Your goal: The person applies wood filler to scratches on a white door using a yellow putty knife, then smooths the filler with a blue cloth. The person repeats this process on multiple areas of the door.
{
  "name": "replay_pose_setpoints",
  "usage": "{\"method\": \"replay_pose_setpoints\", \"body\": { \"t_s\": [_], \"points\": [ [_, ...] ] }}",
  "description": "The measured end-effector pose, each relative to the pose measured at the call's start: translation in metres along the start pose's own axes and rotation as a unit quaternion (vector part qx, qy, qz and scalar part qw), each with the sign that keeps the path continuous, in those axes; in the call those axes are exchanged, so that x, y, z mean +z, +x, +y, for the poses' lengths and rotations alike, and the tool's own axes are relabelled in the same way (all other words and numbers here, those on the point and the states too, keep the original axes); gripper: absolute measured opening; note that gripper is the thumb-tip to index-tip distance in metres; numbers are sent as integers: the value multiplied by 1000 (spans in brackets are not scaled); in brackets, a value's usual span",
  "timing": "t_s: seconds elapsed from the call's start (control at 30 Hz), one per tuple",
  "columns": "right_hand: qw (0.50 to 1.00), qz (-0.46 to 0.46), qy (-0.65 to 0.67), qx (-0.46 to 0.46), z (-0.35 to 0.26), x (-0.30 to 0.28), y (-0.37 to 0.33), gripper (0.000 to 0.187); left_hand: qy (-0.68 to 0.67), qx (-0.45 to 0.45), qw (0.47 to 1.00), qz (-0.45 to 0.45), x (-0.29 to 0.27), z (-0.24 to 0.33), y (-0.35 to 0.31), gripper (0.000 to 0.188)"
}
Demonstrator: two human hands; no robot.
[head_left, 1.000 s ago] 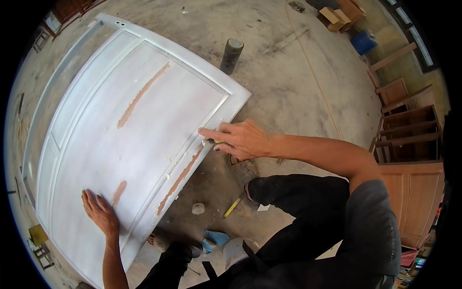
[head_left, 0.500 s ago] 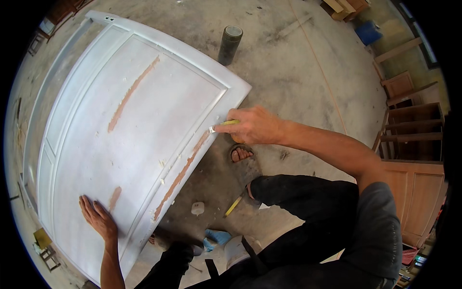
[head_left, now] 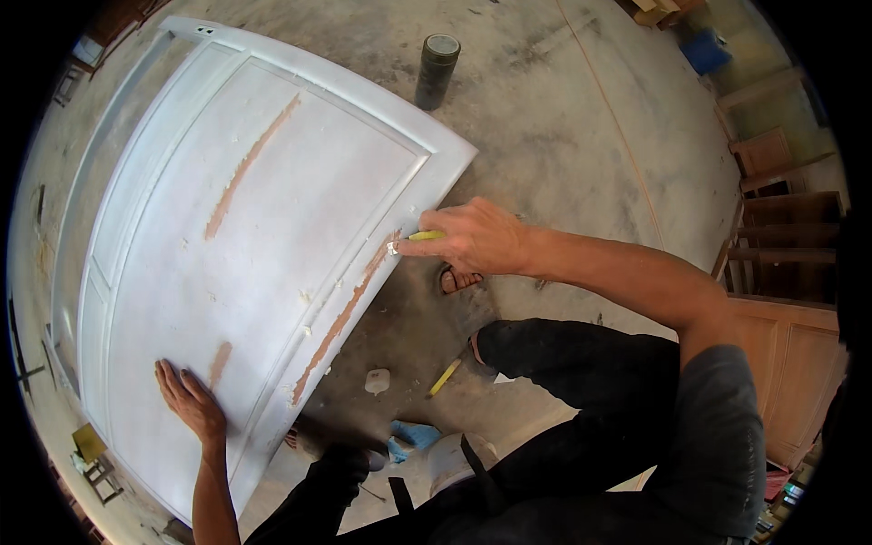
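A large white-painted panel, framed like a door, lies tilted before me. Reddish-brown streaks break its white surface, the longest a brown strip along the right edge. My right hand grips a small yellow-handled scraper. The scraper's tip, with white material on it, touches the panel at the upper part of that strip. Pale crumbs dot the surface nearby. My left hand rests flat on the panel's lower left, fingers stretched, beside a short brown patch.
A dark cylinder stands on the concrete floor beyond the panel. Near my feet are a white container, a yellow tool, a blue cloth and a white bucket. Wooden cabinets line the right.
The scraper in my right hand has moved slightly toward me along the panel's edge, and brown now shows above its tip. My left hand stays flat. The whole view has shifted a little.
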State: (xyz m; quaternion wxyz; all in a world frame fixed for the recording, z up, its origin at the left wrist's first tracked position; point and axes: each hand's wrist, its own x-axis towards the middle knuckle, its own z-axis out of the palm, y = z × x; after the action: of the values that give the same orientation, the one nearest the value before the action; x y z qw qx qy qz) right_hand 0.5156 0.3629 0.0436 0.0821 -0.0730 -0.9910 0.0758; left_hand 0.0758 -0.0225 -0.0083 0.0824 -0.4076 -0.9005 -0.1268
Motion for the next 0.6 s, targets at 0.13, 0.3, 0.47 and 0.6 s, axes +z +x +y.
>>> {"method": "replay_pose_setpoints", "body": {
  "t_s": [0.13, 0.3, 0.47, 0.6],
  "points": [
    [979, 110, 159, 60, 0, 0, -2, 37, 1, 25, 1000, -1, 1, 0, 2, 51],
    [882, 36, 416, 219, -34, -27, -17, 21, 19, -28, 999, -36, -14, -11, 7, 58],
    [849, 103, 507, 104, -80, 24, -33, 13, -88, 196, 967, -140, -33, 160, 24, 57],
    [790, 178, 569, 145, -72, 15, -32, 14, -140, 345, 892, -255, -20, 290, 6, 78]
  ]
}}
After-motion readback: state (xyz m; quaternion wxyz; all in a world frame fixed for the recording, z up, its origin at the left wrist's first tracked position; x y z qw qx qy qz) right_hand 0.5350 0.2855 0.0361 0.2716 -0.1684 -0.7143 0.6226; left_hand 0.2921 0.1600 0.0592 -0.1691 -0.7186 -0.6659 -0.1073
